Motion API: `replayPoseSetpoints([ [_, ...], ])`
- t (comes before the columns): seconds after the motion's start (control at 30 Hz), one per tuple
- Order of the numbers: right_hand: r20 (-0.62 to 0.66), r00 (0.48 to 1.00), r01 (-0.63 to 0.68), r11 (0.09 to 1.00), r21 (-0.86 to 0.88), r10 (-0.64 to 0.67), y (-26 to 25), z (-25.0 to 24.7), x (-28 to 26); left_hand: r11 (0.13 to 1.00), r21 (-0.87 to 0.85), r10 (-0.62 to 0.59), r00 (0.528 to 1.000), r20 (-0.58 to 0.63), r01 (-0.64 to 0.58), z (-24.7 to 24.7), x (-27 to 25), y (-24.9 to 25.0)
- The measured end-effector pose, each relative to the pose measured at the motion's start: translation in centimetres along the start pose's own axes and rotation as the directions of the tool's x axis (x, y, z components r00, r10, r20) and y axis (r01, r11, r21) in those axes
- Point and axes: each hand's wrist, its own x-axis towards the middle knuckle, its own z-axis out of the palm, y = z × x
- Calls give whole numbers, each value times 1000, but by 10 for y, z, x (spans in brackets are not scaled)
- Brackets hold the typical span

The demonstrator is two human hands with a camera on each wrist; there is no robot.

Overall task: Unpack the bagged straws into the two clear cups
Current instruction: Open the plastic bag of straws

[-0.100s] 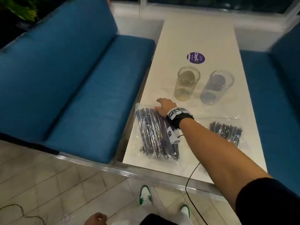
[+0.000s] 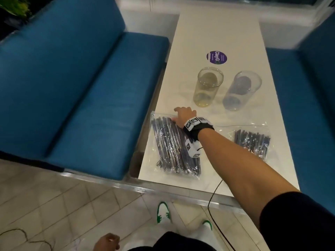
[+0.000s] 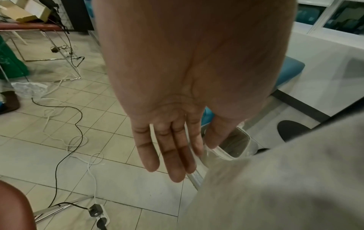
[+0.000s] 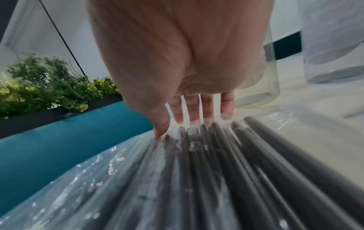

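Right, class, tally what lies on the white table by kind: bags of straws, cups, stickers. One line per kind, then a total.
Bags of straws: 2, the big bag under the right hand and the small bag
Cups: 2, the yellowish cup and the bluish cup
Stickers: 1, the purple sticker
Total: 5

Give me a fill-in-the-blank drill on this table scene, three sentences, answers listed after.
1. The right hand rests on the larger clear plastic bag of dark straws, the one nearer the ____ bench.
2. The yellowish clear cup and the bluish clear cup both hold ____ straws.
3. The round purple sticker lies on the white table ____ the two cups.

Missing words: left; no; beyond
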Motion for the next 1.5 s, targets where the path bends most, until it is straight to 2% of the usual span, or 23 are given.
replayPoseSetpoints([
  [0.03,-8,1000,-14,1000,-15,14,-2,1,-3,997,-14,73,993,-95,-75,-6,10,-7],
  [0.1,31,998,-48,998,-29,49,-3,5,-4,992,0,127,991,-50,-127,-18,11,-12],
  [0.2,71,995,-74,997,9,73,-3,-2,-7,994,-57,93,996,18,-92,-17,13,-6],
  [0.27,87,994,-70,996,58,65,-2,-10,-13,993,-66,97,995,8,-97,-23,17,-4],
  [0.47,102,994,14,957,291,-45,11,-53,-45,971,21,238,971,12,-238,-24,-11,28],
  [0.57,69,992,75,917,391,-110,22,-72,-69,931,31,365,931,7,-365,-34,-37,62],
  [0.67,43,991,97,892,441,-128,38,-87,-90,860,15,511,859,-25,-511,-53,-73,111],
  [0.83,21,988,114,802,586,-155,62,-111,-124,647,-46,743,642,-188,-762,-84,-144,222],
  [1.0,-21,985,141,741,657,-170,74,-126,-156,397,-200,875,435,-213,-896,-76,-223,331],
  [1.1,-53,978,185,711,678,-204,76,-129,-174,304,-255,911,358,-205,-918,-64,-265,385],
  [1.2,-153,965,262,730,632,-214,76,-128,-185,291,-304,918,354,-179,-907,-55,-292,419],
  [1.33,-276,932,355,744,565,-235,77,-133,-198,316,-234,913,362,-189,-919,-47,-309,439],
  [1.43,-288,930,362,717,596,-230,78,-134,-203,354,-223,900,396,-183,-908,-45,-309,445],
  [1.5,-259,941,336,693,637,-218,79,-135,-205,361,-197,898,397,-191,-911,-45,-308,447],
])
